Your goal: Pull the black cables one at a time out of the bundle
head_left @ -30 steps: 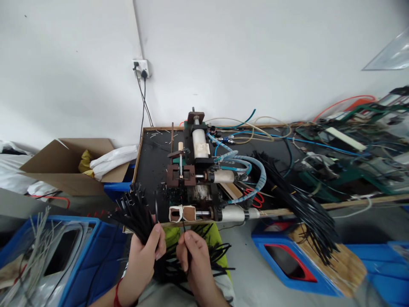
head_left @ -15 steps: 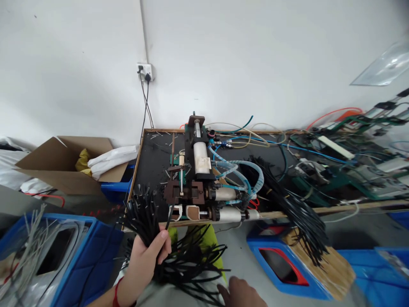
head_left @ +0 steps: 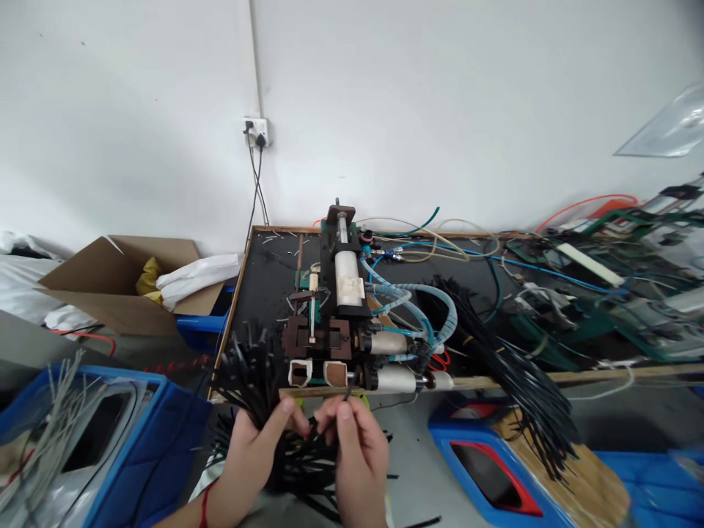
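Note:
My left hand [head_left: 256,447] is wrapped round a thick bundle of black cables [head_left: 250,374], whose cut ends fan upward at the bench's front left. Close beside it, my right hand [head_left: 355,447] pinches a single black cable between thumb and fingers, its tip showing above the thumb. Just beyond both hands stands a pneumatic machine [head_left: 347,279] with a white cylinder, a brown clamp block [head_left: 317,339] and two horizontal cylinders at its front. The lower parts of the cables hang below my hands over my lap.
Another black cable bundle [head_left: 495,359] lies across the bench edge [head_left: 528,378] to the right. Blue bins [head_left: 148,433] stand at the lower left and lower right. An open cardboard box [head_left: 126,304] is at the left. Blue hoses and green machine frames occupy the right.
My right hand has moved up and left from the lower edge to beside my left hand and now pinches a cable. My left hand still holds the bundle. The view has shifted slightly.

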{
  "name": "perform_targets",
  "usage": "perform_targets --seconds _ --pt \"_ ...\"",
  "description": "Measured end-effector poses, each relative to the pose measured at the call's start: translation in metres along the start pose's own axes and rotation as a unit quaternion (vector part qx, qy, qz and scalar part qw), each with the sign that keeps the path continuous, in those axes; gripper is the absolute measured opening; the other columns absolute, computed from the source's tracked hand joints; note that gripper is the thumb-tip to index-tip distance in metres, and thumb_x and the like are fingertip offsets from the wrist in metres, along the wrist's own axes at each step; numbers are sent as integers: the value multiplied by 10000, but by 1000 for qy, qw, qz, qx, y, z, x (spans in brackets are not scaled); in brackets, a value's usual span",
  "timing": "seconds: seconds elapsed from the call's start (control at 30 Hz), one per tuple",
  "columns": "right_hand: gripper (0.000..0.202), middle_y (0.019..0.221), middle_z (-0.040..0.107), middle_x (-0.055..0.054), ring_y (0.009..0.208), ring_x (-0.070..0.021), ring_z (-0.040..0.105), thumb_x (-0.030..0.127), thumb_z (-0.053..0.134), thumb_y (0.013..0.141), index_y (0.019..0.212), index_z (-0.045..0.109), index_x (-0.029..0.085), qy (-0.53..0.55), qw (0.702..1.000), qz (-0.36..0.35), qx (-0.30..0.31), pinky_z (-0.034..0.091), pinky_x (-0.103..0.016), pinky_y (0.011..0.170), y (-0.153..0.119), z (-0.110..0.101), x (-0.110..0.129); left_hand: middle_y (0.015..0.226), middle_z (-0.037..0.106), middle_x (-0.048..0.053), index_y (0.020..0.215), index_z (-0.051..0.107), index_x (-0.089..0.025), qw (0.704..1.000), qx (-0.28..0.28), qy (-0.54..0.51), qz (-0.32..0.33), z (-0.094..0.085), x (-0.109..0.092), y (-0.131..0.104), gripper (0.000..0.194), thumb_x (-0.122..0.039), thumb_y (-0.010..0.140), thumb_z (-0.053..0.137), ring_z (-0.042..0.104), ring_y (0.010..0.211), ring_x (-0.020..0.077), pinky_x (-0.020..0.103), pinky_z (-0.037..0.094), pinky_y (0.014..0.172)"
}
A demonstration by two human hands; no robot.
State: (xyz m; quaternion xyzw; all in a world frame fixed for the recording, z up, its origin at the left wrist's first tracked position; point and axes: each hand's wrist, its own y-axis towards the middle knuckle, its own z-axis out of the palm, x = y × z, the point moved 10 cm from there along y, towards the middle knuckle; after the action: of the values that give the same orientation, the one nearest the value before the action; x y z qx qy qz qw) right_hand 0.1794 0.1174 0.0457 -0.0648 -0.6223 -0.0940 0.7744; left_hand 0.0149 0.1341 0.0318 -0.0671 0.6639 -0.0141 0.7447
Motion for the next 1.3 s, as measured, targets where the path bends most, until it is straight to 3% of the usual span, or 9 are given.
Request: perform_targets --seconds 0.1,0.17,0.27,0.47,0.53,0.63,0.77,1.03,1.3 --pt "352 469 511 53 417 -121 480 457 529 1030 816 656 207 -94 996 3 -1 382 -221 447 -7 -9 -12 486 552 -37 868 722 -180 998 -47 -43 -6 -12 5 6 318 -491 926 685 491 454 119 236 433 500" --pt "343 458 499 55 390 -116 458 439 538 1023 807 667 207 -157 985 -19 61 349 -225 426 -9 7 -13 456 454 -96 1021 711 -184 996 -24 -74 -31 -7 13 8 363 -496 846 772 367 387 85 201 322 410" --pt "359 536 586 20 454 -126 511 429 519 1027 795 683 209 -172 975 -39 131 389 -232 480 -10 29 -11 493 491 -80 972 722 -158 996 5 -55 -63 2 21 6 436 -486 725 866 363 387 67 185 283 383" --pt "513 474 568 21 408 -104 451 627 555 965 732 660 183 -28 967 134 214 336 -224 456 -18 33 -45 476 455 -91 944 726 -168 997 -42 -56 -42 -6 22 10 325 -447 806 821 363 400 61 186 286 402" --pt "537 422 526 30 400 -95 418 617 563 969 650 606 187 45 964 161 206 306 -221 464 -21 30 -51 478 422 -106 1056 716 -178 995 -41 -84 -30 -7 19 13 334 -426 846 796 353 408 64 188 283 411" --pt "497 371 440 67 378 -78 285 544 594 979 624 558 199 210 951 181 137 211 -227 442 -18 27 -58 495 405 -117 1220 660 -189 990 -26 -138 -14 -4 12 15 398 -409 901 751 325 414 67 195 278 422" --pt "373 352 357 104 365 -89 210 442 643 974 688 607 206 367 900 215 101 216 -245 440 -13 39 -69 483 405 -119 1154 653 -188 987 -40 -156 -6 -6 6 15 358 -415 896 758 316 402 66 198 268 419" --pt "359 337 338 113 340 -79 149 376 698 946 647 633 190 449 843 269 120 226 -241 415 -7 54 -75 474 414 -109 975 646 -176 987 -51 -148 -32 -8 10 13 312 -444 878 775 323 398 60 207 247 416" --pt "350 320 339 123 332 -76 119 366 749 908 628 634 190 484 817 287 124 234 -240 415 -7 56 -77 452 409 -111 914 638 -192 988 -57 -138 -41 -6 11 13 335 -474 839 802 320 386 61 214 251 415"
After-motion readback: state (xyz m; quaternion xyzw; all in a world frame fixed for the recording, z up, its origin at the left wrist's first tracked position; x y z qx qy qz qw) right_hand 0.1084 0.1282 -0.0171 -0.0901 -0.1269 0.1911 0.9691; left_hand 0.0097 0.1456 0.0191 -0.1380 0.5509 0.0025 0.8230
